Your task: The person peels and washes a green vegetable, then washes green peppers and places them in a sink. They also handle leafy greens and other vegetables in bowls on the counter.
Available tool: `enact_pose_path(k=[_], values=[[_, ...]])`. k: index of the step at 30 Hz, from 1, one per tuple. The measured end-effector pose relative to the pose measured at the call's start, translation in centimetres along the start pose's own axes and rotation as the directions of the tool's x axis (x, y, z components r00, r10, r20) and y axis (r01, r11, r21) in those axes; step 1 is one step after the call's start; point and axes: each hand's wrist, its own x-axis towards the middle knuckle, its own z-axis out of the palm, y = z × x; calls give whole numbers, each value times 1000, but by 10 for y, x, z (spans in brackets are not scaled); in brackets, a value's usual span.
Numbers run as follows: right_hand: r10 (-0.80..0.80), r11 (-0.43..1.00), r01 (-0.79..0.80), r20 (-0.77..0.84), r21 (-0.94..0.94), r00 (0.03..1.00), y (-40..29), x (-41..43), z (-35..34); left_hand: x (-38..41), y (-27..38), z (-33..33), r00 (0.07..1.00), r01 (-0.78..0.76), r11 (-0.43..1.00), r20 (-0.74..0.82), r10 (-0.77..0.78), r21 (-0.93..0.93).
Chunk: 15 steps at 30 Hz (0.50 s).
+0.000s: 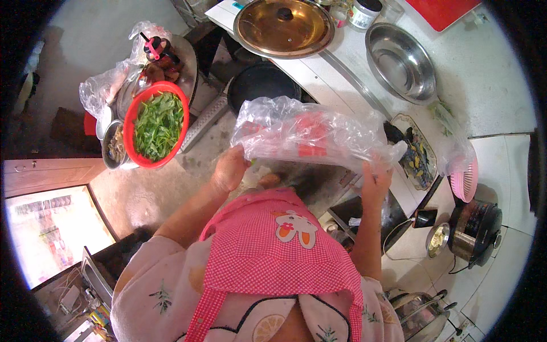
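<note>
A clear plastic bag with red print [307, 128] is stretched out between my two hands, in front of a pink checked apron. My left hand [233, 167] grips its lower left corner. At the bag's right end, my right hand [377, 177] pinches the crumpled plastic. Behind the bag, a dark round pan [263, 87] is partly hidden. Left of the bag, a red plastic basket [186, 115] holds cut leafy greens [158, 126]. On the right lies a patterned plate [430, 181] with dark food and yellowish pieces on it.
A glass lid [284, 25] and a steel bowl [401, 64] rest on the white counter. Jars [363, 15] stand behind. To the right are a pink basket [465, 179], an electric cooker [476, 233] and a small bowl [438, 240]. A metal bowl [112, 147] sits beside the greens.
</note>
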Motion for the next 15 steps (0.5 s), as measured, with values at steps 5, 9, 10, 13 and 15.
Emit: enact_pose_path(k=[5, 9, 10, 13, 15], values=[[407, 571, -448, 236, 688, 882, 5, -18, 3, -2, 13, -8, 990, 22, 949, 140, 24, -314], [410, 21, -608, 547, 794, 730, -30, 2, -26, -27, 44, 6, 999, 31, 986, 29, -27, -162], [504, 21, -576, 489, 817, 712, -31, 4, -31, -29, 51, -2, 997, 52, 993, 55, -46, -110], [508, 160, -745, 593, 648, 625, 24, -24, -42, -37, 76, -6, 988, 59, 997, 140, -67, 59], [476, 319, -832, 683, 453, 554, 33, -38, -54, -43, 92, 5, 983, -34, 974, 185, -8, 222]])
